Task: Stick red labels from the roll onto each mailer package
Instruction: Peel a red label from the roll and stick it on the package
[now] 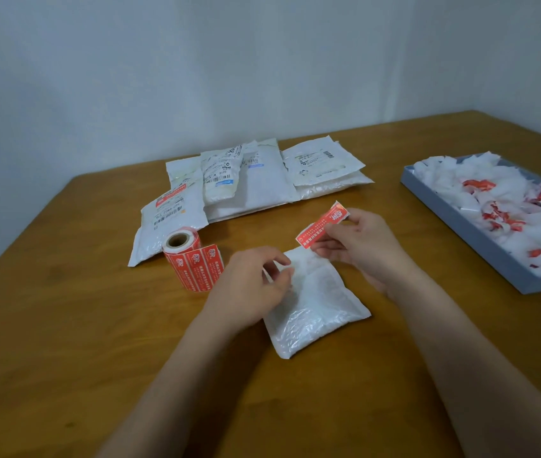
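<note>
While the right hand pinches a peeled red label above the bubble mailer at table centre, the left hand, fingers loosely curled, touches the mailer's near-left corner; no label on it yet. One mailer in the rear pile shows a red strip; others look unlabelled. Label roll sits just left. Tray of backing scraps lies right, well apart. Nothing blocks placement.

Grey tray of crumpled white backing scraps on wooden table.
</note>
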Motion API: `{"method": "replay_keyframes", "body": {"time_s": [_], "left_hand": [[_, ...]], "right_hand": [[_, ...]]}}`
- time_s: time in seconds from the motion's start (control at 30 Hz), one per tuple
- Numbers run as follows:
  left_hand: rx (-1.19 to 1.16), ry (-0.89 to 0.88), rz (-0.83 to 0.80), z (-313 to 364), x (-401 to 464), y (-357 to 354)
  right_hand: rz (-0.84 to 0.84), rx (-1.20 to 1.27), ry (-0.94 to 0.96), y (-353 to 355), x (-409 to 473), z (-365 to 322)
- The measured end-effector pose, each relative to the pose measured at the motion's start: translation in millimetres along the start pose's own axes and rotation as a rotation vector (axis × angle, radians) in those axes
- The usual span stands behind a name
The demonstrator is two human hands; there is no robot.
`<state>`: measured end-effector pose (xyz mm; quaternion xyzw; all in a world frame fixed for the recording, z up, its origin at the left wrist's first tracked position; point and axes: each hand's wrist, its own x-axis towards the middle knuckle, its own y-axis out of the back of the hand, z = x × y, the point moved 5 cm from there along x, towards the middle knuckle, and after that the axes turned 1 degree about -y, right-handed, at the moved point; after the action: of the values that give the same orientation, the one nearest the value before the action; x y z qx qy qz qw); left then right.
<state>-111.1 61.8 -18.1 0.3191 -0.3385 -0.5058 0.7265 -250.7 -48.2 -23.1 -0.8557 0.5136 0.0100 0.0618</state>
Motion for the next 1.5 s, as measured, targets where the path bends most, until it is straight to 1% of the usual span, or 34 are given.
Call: {"method": "replay_keyframes", "body": {"time_s": [0.07,0.13,0.23,0.3,0.4,0.47,0.67,0.83,0.93,1.07,1.13,1.23,1.4,1.5], "left_hand": [[-0.127,0.07,0.103,4,10,2],[-0.338,0.159,0.174,5,19,0],[-0.669,0.31,0.147,4,19,-16],[-0.883,0.371,0.105,2,14,-26],[-1.027,0.377,0.114,-5,9,-29],[-1.064,0.375,0.155,-9,8,-25],[-1.075,0.384,0.207,-12,7,-17],[-1.215,0.375,0.265,-12,6,-14],[-1.29,0.354,0.226,-11,6,-14],[-1.276,0.362,0.168,-8,6,-19],[-1.262,0.355,0.169,-8,7,-18],[-1.178,0.322,0.151,-7,7,-16],[-1.133,0.31,0.155,-5,7,-17],[-1.122,0.312,0.166,-7,7,-17]], "right_hand": [[-0.004,0.024,0.007,-1,-1,-1],[-0.003,0.039,0.011,-2,-3,-1],[0.007,0.064,0.006,-3,-5,0],[0.0,0.087,-0.015,-4,-5,3],[-0.048,0.093,-0.048,-8,-5,5],[-0.055,0.066,-0.043,-10,-6,4],[0.063,-0.038,0.023,1,-5,1],[-0.013,-0.147,-0.016,-2,-6,4],[-0.093,-0.185,-0.032,-10,-9,6],[-0.17,-0.184,-0.011,-19,-12,8],[-0.144,-0.168,0.023,-19,-10,6],[-0.099,-0.157,0.064,-14,-9,2],[-0.164,-0.15,0.085,-17,-12,0],[-0.175,-0.133,0.115,-17,-12,-2]]}}
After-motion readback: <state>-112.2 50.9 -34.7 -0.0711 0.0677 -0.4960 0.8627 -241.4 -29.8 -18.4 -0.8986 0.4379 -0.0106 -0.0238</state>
